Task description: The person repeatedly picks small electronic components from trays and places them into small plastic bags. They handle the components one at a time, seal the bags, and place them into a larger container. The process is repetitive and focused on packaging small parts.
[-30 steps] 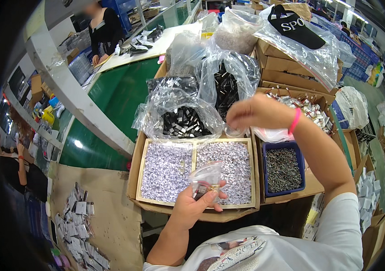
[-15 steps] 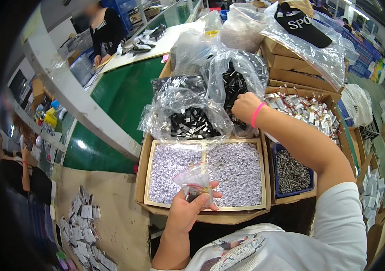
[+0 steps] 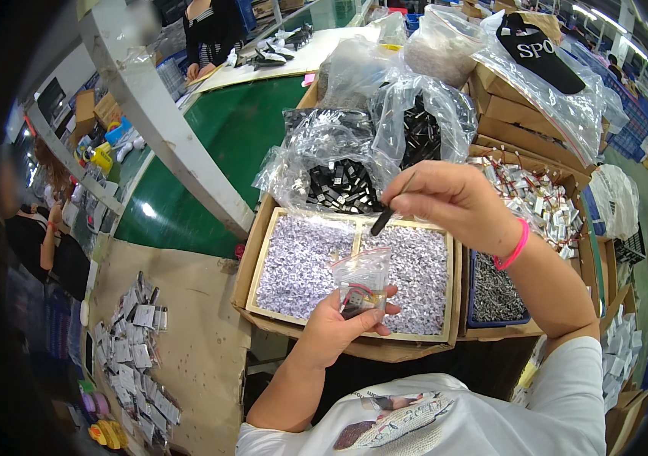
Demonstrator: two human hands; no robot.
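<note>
My left hand is closed around the lower part of a small clear zip bag, with the thumb across its front. Dark parts and a red wire show through the plastic. Above and right of the bag, my right hand pinches a slim black piece that hangs down from the fingertips, apart from the bag. Under both hands lies a wooden-framed tray in two compartments, filled with small whitish pieces. Just behind it, an open plastic bag holds black-and-silver parts, and another open bag holds slim black pieces.
A blue bin of small metal parts and a carton of wired silvery parts stand at the right. Filled bags lie on brown board at the left. A slanted white post crosses the green bench. Co-workers are at the far left.
My right hand has come back from the rear bag of black pieces toward me, now with a slim black piece. The view has shifted; my left hand still holds the zip bag.
</note>
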